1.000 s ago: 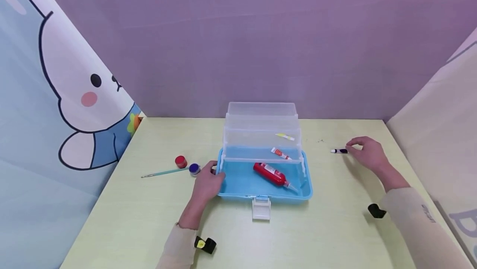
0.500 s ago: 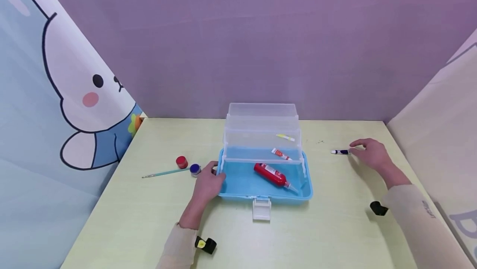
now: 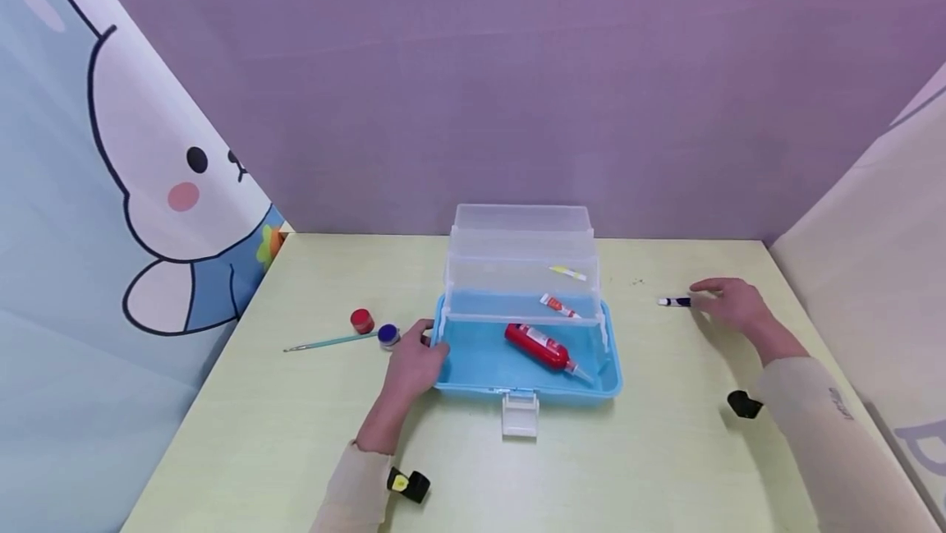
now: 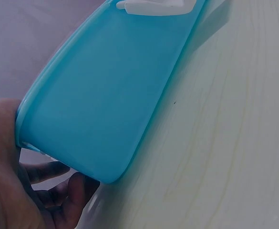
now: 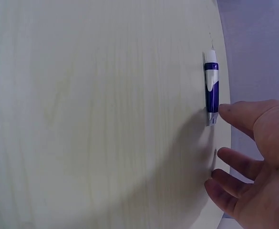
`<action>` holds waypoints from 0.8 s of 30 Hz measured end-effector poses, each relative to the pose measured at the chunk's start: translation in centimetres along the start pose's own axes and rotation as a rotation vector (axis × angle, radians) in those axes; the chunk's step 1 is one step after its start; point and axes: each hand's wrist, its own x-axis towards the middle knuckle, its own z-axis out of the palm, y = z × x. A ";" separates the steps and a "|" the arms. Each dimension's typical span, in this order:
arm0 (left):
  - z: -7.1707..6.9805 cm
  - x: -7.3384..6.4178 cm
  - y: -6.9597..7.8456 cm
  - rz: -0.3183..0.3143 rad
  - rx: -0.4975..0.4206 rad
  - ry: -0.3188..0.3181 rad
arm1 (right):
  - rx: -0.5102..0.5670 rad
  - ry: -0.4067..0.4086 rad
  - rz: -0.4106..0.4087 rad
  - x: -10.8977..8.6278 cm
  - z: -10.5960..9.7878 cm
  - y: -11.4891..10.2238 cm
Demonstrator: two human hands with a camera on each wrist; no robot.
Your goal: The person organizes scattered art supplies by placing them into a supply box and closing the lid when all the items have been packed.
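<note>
My right hand (image 3: 727, 305), nearer than my left (image 3: 416, 362), its fingers parted, holding nothing, has the slim white-and-violet tube (image 3: 673, 301) at nine o'clock, long axis nine-to-three.

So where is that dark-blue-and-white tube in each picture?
Head: the tube is right of centre.
Left wrist: not in it.
Right wrist: the tube is upper right, white cap uppermost.
Landmark shared by head and right wrist: the right hand, near the tube's capless end.

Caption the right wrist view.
Right hand near the flat end of a blue-and-white tube on a pale table.
</note>
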 end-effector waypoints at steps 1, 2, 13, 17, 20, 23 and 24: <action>0.0 0.0 0.0 -0.002 0.001 0.000 | 0.000 -0.005 0.004 0.1 0.0 -0.1; -0.1 0.0 0.0 -0.003 0.001 0.000 | -0.006 -0.009 0.006 0.1 0.0 -0.1; -0.2 -0.1 0.0 -0.008 -0.002 0.000 | -0.045 -0.009 0.025 0.5 0.2 -0.5; -0.2 -0.1 0.0 -0.007 -0.004 -0.003 | -0.033 -0.011 0.047 0.5 0.2 -0.6; -0.2 -0.1 0.0 -0.001 -0.004 -0.006 | -0.028 -0.015 0.068 0.4 0.2 -0.7; -0.2 -0.1 -0.1 0.000 -0.001 -0.007 | -0.026 -0.014 0.081 0.3 0.1 -0.9; -0.2 -0.1 -0.1 0.000 -0.002 -0.006 | -0.024 -0.013 0.081 0.2 0.1 -1.0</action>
